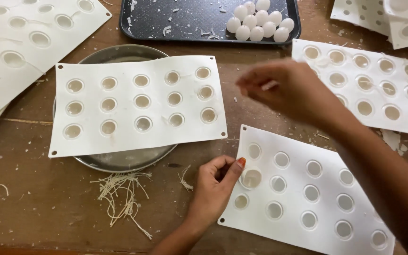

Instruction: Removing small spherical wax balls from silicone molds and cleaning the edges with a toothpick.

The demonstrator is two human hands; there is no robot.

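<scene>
I had my left hand (216, 182) down on the near-left edge of the white mould sheet (308, 193), thumb pressed at the rim of one cavity and the other fingers curled under the sheet's edge — a narrow pinch on the mould itself. The sheet lay just to the right of that hand, its long axis running away to the right and slightly toward me across the worktop (48, 208). My right hand (286, 89) was raised above the sheet's far-left corner, blurred, fingertips drawn close around something small and pale that I could not make out. So the left hand was the nearer one, touching the mould; the right hung over it, apart.

To the left sat a second mould sheet (138, 104) resting across a round metal pan (119, 163). Beyond it lay a black tray (166, 21) with a cluster of white egg-shaped pieces (259, 21) in its right corner, well apart from both hands. A tangle of pale fibres (121, 193) lay just left of my left wrist.
</scene>
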